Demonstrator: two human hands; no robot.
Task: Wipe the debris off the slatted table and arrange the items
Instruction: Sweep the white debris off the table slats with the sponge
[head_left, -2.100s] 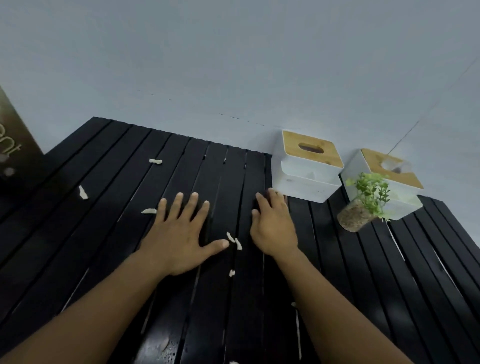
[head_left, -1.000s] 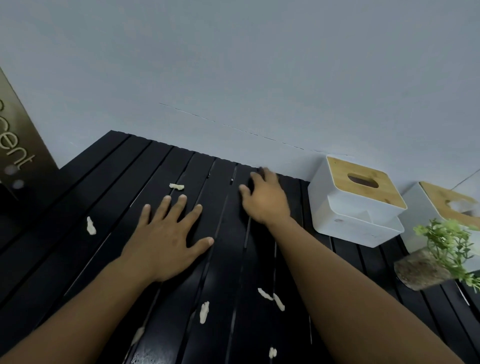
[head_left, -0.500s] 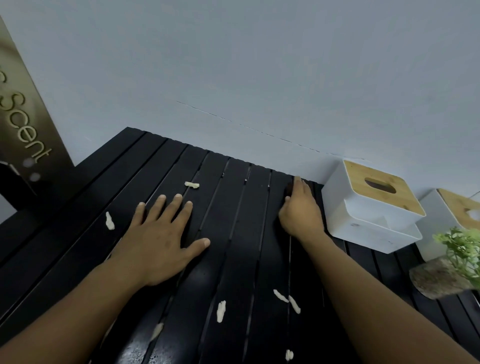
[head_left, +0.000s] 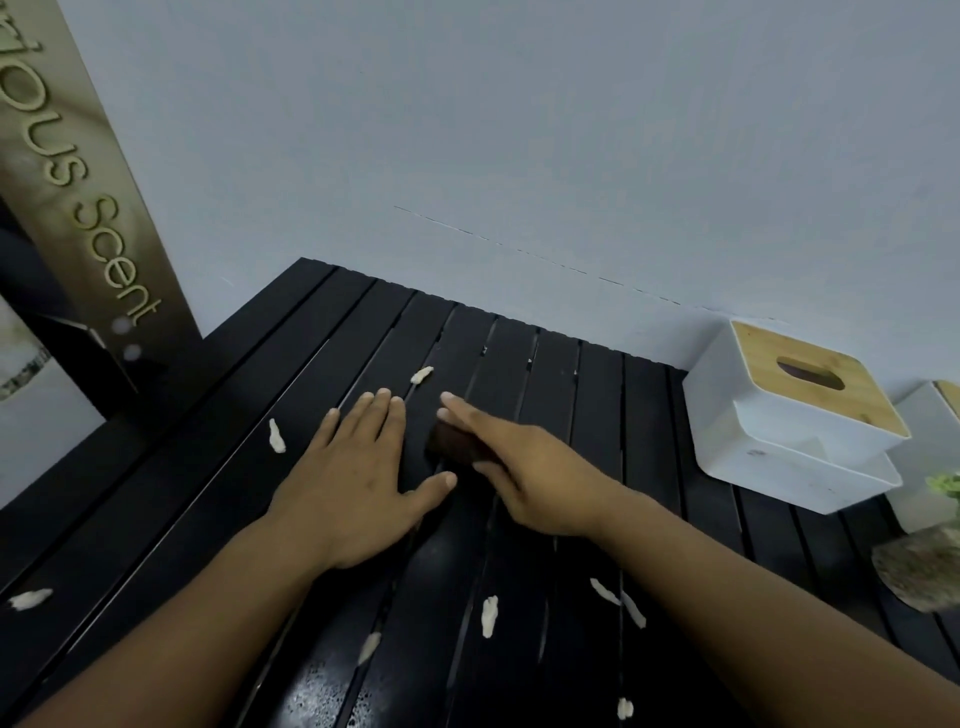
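Note:
The black slatted table (head_left: 571, 395) carries several white scraps of debris, among them one (head_left: 422, 374) just beyond my fingertips, one (head_left: 277, 435) left of my left hand and one (head_left: 489, 616) nearer me. My left hand (head_left: 358, 467) lies flat on the slats with fingers spread and holds nothing. Close on its right, my right hand (head_left: 524, 467) presses down on a small dark pad (head_left: 452, 446), mostly hidden under the fingers. A white tissue box with a wooden lid (head_left: 795, 415) stands at the right by the wall.
A second white box (head_left: 930, 421) and a small potted plant (head_left: 919, 571) sit at the right edge of the view. A tall brown sign with the word "Scent" (head_left: 78, 218) leans at the left. The grey wall runs along the table's far edge.
My right hand has swept left from beside the tissue box to next to my left hand, and the dark pad now shows under it. My left hand has stayed put.

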